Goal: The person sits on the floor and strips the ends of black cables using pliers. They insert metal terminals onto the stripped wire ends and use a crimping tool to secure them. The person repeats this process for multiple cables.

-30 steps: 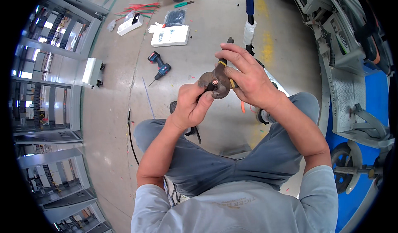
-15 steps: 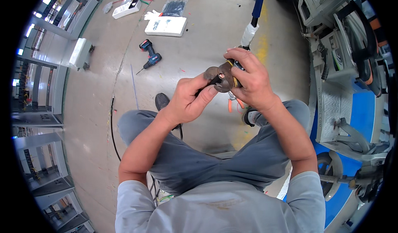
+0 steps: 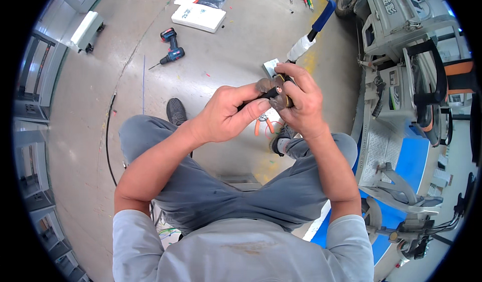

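My left hand (image 3: 228,112) is closed round a thick black cable (image 3: 270,93), thumb and forefinger pinching it near the end. Bare copper shows at the cable's cut face. Against that end sit the rounded, worn brown metal jaws (image 3: 264,85) of a long-handled tool. My right hand (image 3: 305,100) is wrapped round the tool's head, which has yellow edging and is partly hidden by the fingers. The tool's handle (image 3: 324,18) points away to the far right, with a blue grip and a white wrapping (image 3: 302,48) below it.
Orange-handled pliers (image 3: 264,124) lie on the floor between my feet, beyond my hands. A cordless drill (image 3: 172,49) rests at the far left, near a white box (image 3: 199,17). A grey vehicle (image 3: 401,36) stands to the right, and metal cabinets (image 3: 35,101) line the left.
The view has shifted, so the floor things appear lower or farther left. The cable's copper end now sits more to the right across the jaws. Both hands keep their hold.
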Available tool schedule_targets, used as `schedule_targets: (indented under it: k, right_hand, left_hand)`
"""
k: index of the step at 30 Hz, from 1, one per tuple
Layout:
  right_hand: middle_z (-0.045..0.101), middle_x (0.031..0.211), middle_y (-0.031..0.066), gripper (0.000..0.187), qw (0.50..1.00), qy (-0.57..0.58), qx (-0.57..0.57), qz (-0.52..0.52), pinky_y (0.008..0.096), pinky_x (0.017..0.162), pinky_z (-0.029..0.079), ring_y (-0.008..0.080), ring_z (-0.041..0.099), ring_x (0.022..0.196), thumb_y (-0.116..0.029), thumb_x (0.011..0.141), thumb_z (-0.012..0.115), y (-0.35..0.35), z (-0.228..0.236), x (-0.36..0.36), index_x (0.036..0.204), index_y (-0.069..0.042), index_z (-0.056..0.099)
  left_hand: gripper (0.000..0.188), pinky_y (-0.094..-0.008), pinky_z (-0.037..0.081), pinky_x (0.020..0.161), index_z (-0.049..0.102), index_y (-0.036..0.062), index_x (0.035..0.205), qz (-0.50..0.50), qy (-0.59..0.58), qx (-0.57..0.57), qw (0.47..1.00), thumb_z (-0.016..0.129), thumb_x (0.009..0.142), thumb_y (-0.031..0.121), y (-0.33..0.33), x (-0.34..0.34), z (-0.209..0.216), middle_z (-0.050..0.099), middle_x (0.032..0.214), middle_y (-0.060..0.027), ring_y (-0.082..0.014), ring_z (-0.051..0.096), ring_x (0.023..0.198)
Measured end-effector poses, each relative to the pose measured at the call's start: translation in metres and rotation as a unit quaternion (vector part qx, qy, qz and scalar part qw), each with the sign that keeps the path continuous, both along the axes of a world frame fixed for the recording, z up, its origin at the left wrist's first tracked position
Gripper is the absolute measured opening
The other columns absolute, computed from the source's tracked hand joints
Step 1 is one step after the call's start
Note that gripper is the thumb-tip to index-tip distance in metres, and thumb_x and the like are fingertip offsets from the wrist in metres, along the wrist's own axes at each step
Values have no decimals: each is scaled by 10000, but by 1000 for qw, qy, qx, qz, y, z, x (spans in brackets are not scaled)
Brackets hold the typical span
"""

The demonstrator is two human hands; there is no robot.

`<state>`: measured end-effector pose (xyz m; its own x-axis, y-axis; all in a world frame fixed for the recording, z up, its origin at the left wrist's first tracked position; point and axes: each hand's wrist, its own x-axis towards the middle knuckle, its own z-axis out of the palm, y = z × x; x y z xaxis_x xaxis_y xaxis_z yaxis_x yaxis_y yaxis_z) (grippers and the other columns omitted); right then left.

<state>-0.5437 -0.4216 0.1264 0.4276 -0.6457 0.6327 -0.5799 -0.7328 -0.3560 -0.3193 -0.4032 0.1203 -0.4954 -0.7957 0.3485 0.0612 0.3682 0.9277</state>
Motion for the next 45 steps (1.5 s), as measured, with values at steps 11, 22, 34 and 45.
schedule_targets:
  k: [11,22,34,45]
  right_hand:
    - [657,1193,151,503,991,-18,129,30,473,1017,500,371,618,1211,-46,717,824,0,-2,3,1157,-48,583]
    - [615,998,130,430,992,-19,90,80,437,819,510,357,604,902,-39,656,814,-6,-2,0,1016,-39,578]
    - [603,1283,146,508,971,-27,235,43,448,1034,496,364,600,1187,59,708,736,-5,1,6,1169,-81,574]
    - [624,1018,136,522,980,-59,155,114,445,843,482,364,599,930,22,656,750,1,-14,2,1139,-48,565]
  left_hand:
    - [237,-323,463,555,695,56,1152,2,-20,-19,1000,615,1056,257,5,-8,-11,632,672,-55,-190,573,560]
    - [244,-291,453,576,688,-13,1193,-49,-38,-27,998,596,1062,172,9,0,4,630,744,-65,-156,538,596]
    - [338,-252,413,677,648,-19,1330,-6,31,98,995,560,1098,209,0,12,4,617,902,11,-56,479,774]
    - [307,-248,411,639,659,-30,1304,-45,8,92,995,573,1085,167,11,20,12,590,812,11,-51,475,726]
